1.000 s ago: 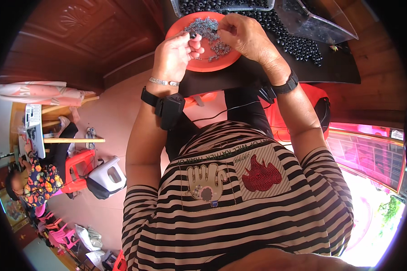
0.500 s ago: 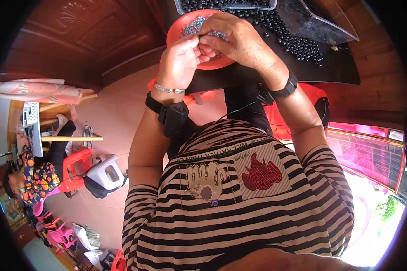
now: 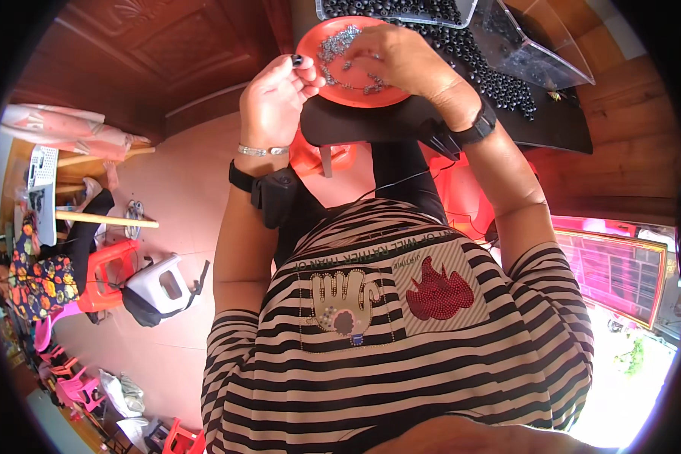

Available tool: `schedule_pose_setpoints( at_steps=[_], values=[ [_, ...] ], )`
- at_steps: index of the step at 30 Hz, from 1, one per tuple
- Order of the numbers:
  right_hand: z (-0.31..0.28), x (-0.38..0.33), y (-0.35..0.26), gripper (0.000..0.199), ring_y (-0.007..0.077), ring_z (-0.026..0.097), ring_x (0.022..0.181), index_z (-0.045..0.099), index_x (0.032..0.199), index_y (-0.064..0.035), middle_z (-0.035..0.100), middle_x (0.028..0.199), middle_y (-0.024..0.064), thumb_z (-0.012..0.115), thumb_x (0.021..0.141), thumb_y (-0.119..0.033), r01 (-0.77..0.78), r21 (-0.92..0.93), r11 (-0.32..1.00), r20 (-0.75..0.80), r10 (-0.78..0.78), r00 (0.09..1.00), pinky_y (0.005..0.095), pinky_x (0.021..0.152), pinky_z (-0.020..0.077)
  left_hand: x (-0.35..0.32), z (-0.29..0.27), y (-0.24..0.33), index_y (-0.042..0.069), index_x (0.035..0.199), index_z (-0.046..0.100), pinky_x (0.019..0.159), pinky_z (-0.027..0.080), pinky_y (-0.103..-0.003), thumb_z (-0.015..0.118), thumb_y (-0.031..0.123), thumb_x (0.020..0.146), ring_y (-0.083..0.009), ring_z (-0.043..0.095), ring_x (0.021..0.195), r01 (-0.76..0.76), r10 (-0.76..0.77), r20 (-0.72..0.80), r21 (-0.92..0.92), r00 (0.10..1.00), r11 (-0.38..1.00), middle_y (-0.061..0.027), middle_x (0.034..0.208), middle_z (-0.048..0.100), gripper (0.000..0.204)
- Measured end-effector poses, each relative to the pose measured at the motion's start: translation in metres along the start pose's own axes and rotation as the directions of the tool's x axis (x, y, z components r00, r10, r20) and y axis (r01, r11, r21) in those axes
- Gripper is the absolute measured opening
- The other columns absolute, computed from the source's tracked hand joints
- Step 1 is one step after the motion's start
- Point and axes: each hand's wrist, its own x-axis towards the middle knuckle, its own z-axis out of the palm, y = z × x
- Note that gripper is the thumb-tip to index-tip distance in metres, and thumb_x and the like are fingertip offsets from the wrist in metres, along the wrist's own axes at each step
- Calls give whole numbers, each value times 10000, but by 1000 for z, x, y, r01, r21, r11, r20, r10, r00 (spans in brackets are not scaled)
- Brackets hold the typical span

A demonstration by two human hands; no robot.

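On the black table above a pink tiled floor, the left hand pinches a small black bead; the right hand hovers curled over the round orange plastic plate.

Home w/ wooden door, plastic stools.

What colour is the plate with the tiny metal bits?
The plate is orange-red, seen best in the head view, under the right hand.

Glossy orange plastic plate holds shiny metal bits.
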Motion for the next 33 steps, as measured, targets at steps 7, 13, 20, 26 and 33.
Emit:
schedule_pose_setpoints(
  at_steps=[7, 13, 20, 26, 33],
  values=[
    [36, -2, 6, 179, 296, 621, 814, 648, 873, -61, 650, 874, 103, 619, 770, -204, -96, -128, 987, 190, 120, 975, 378, 729, 483, -18, -4, -7, 33, 898, 573, 782, 441, -332, 479, 233, 929, -218, 583, 812, -1, -3, -57, -64, 998, 998, -58, 851, 593, 222],
    [32, -4, 10, 170, 298, 633, 767, 633, 867, -40, 658, 806, 106, 625, 768, -178, -137, -40, 990, 107, 141, 984, 370, 714, 497, -26, -8, -10, 23, 925, 549, 801, 417, -325, 438, 218, 947, -227, 545, 861, 23, -26, -35, -83, 999, 996, -68, 893, 546, 226],
    [22, -8, 18, 149, 262, 649, 760, 647, 876, -51, 666, 787, 118, 627, 773, -157, -225, 101, 969, 29, 223, 974, 341, 698, 508, -22, -4, -18, 24, 932, 543, 808, 409, -325, 417, 238, 955, -228, 542, 869, 67, -69, -25, -64, 997, 996, -67, 883, 551, 249],
    [13, -15, 22, 200, 139, 624, 713, 659, 983, -62, 658, 767, 56, 640, 829, -189, -306, 397, 866, 37, 317, 948, 260, 681, 498, -17, 12, -20, 16, 964, 566, 824, 410, -304, 407, 217, 955, -185, 552, 911, 92, -92, -15, 33, 996, 995, -78, 953, 585, 257],
    [0, -16, 10, 199, 56, 550, 697, 635, 958, -16, 621, 778, -8, 623, 878, -197, -341, 795, 502, 160, 368, 916, 199, 656, 457, 12, 42, -22, -23, 941, 566, 789, 428, -278, 507, 93, 903, -143, 526, 878, -441, 282, 339, 696, 898, 567, -52, 892, 563, 136]
  ],
)
